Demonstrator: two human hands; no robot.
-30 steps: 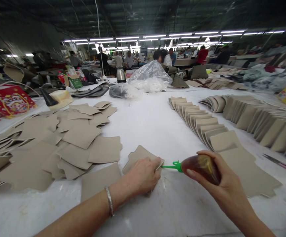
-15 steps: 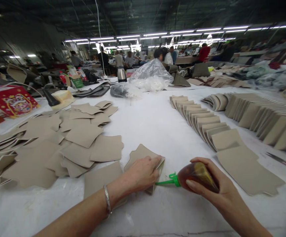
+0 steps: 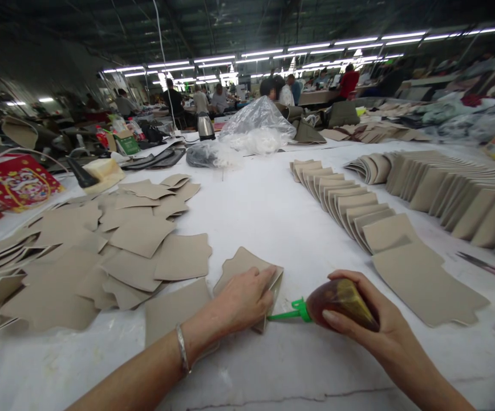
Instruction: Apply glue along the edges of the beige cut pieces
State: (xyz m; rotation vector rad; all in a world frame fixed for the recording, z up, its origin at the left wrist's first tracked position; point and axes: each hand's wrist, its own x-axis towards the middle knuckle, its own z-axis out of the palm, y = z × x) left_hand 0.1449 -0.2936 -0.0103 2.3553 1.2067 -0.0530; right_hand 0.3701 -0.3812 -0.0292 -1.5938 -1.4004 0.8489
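My right hand (image 3: pixel 369 319) is wrapped round a squeeze bottle of amber-brown glue-like liquid (image 3: pixel 328 302), tipped on its side. Its green nozzle (image 3: pixel 288 312) points left, with the tip at the edge of a beige leather-like piece (image 3: pixel 243 264). My left hand (image 3: pixel 247 297) grips that piece near its right edge, index finger stretched along it and other fingers curled. Part of the edge appears turned up there; the hand hides much of the piece. Under my left forearm lies another beige piece (image 3: pixel 174 305).
Loose beige pieces (image 3: pixel 142 234) are heaped on the left. Overlapping rows of similar pieces (image 3: pixel 345 200) stand on the right, beside scissors (image 3: pixel 487 267). Farther back on the white table (image 3: pixel 247 200) are clear plastic bags (image 3: pixel 258 128) and a metal kettle (image 3: pixel 205 127). People work in the background.
The view has shifted slightly. My left hand still holds the piece, and the bottle's nozzle stays at its edge with hardly any movement.
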